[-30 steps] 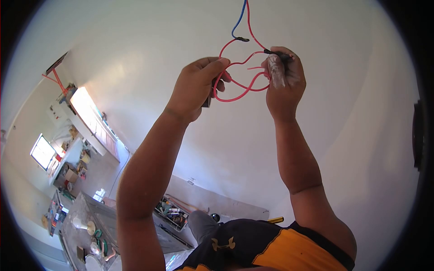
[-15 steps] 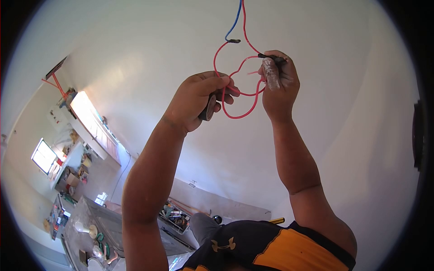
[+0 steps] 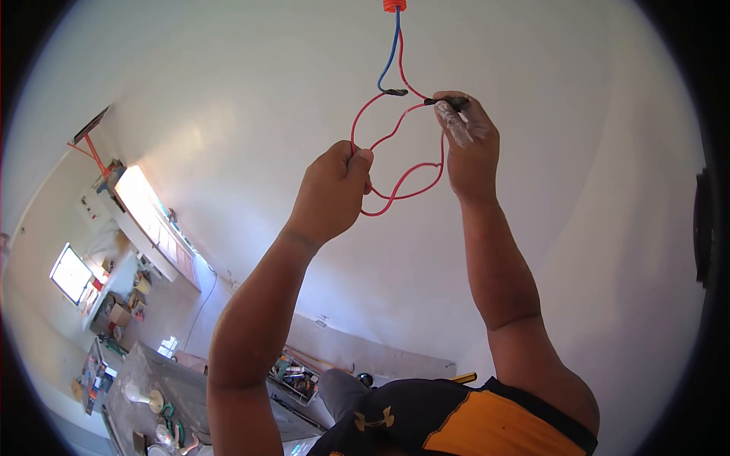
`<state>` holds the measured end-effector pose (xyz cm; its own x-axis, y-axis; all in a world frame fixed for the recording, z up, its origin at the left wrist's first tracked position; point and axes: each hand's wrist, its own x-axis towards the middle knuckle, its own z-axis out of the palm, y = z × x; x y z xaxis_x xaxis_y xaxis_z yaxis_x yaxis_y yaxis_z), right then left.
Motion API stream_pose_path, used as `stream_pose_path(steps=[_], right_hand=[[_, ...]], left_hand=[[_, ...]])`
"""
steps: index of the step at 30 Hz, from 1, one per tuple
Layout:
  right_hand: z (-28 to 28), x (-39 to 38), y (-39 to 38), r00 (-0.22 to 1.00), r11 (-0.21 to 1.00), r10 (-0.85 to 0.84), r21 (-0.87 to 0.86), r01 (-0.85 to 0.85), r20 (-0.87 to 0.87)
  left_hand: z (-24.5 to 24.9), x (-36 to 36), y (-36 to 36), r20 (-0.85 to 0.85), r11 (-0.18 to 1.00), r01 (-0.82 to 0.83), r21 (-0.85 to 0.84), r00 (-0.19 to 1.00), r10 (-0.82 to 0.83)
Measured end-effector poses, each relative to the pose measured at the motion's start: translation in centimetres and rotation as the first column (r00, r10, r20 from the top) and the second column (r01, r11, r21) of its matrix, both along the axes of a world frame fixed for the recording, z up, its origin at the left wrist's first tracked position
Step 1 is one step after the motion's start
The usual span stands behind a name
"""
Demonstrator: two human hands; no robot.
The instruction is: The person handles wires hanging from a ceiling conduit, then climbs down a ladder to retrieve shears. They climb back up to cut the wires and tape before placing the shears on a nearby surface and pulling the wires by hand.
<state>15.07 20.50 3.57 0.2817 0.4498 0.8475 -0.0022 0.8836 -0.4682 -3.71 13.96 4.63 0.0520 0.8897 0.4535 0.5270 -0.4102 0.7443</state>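
Red wire (image 3: pixel 442 152) and blue wire (image 3: pixel 393 53) hang from an orange conduit end (image 3: pixel 395 5) overhead. A joint wrapped in black tape (image 3: pixel 395 92) links the blue wire to a red one. My left hand (image 3: pixel 332 190) is closed around the looped red wires, its fingers mostly hidden behind the palm. Between thumb and fingers, my right hand (image 3: pixel 470 133) pinches a second black-taped joint (image 3: pixel 430 101) on the red wire. White powder coats the right thumb. Any roll of tape in the left hand is out of sight.
Below on the left, a grey work surface (image 3: pixel 171 372) bears a white bulb (image 3: pixel 137 394) and several tools. A tray of tools (image 3: pixel 296 376) lies lower down, near my leg. A bright doorway (image 3: pixel 141 194) and window (image 3: pixel 71 273) are off to the left.
The wires and orange conduit end sit lower in view. My left hand has turned and moved slightly down and left, hiding the black tape roll seen before. The right hand still pinches its joint.
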Motion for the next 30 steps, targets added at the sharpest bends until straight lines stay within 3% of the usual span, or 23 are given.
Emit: stream_pose_path(steps=[1, 3, 5, 7, 9, 13, 17, 19, 22, 26, 28, 30], right_hand=[[0.0, 0.3, 0.5, 0.998, 0.999, -0.044, 0.027, 0.043, 0.039], [0.5, 0.8, 0.7, 0.993, 0.996, -0.085, 0.035, 0.083, 0.08], [1.4, 1.6, 0.7, 0.985, 0.992, -0.127, 0.04, 0.124, 0.118], [2.5, 2.8, 0.9, 0.977, 0.987, 0.089, -0.15, -0.059, 0.197], [3.2, 3.7, 0.9, 0.968, 0.979, 0.139, -0.178, -0.102, 0.211], [3.8, 4.5, 0.4, 0.935, 0.968, 0.206, -0.203, -0.15, 0.29], [3.1, 4.9, -0.9, 0.929, 0.977, 0.141, -0.202, -0.074, 0.341], [2.5, 5.2, -1.0, 0.846, 0.993, -0.035, -0.074, 0.088, 0.532], [1.6, 5.3, -1.0, 0.823, 0.998, -0.035, 0.063, -0.002, 0.567], [1.8, 7.0, 0.5, 0.82, 0.997, 0.014, 0.052, -0.054, 0.573], [2.7, 7.5, 1.2, 0.895, 0.998, 0.057, -0.023, -0.052, 0.443], [4.1, 7.6, 1.0, 0.89, 0.995, 0.085, -0.087, -0.052, 0.449]], left_hand=[[-0.1, 0.0, -0.2, 0.0, 1.0, 0.001, -0.001, 1.0, -0.001], [-0.1, 0.0, -0.5, -0.19, 0.997, -0.063, 0.037, 0.979, 0.069], [-0.2, 0.0, -0.8, -0.262, 0.992, -0.069, 0.106, 0.96, 0.095], [-0.3, 0.1, -0.8, -0.327, 0.982, -0.066, 0.177, 0.937, 0.121], [-0.4, 0.0, -0.7, -0.379, 0.977, -0.073, 0.201, 0.914, 0.146], [-0.8, 0.2, -0.4, -0.387, 0.98, -0.05, 0.195, 0.914, 0.124], [-0.8, 0.7, -0.2, -0.341, 0.991, -0.06, 0.117, 0.935, 0.097], [-0.9, 0.5, -0.1, -0.323, 0.994, -0.069, 0.087, 0.942, 0.093], [-1.1, -0.1, 0.5, -0.319, 0.992, -0.057, 0.111, 0.943, 0.09], [-1.7, -1.3, 1.1, -0.393, 0.988, -0.03, 0.153, 0.915, 0.089], [-1.6, -1.6, 0.9, -0.414, 0.98, 0.009, 0.201, 0.907, 0.076], [-0.9, -1.5, 0.5, -0.432, 0.994, -0.059, 0.09, 0.897, 0.092]])
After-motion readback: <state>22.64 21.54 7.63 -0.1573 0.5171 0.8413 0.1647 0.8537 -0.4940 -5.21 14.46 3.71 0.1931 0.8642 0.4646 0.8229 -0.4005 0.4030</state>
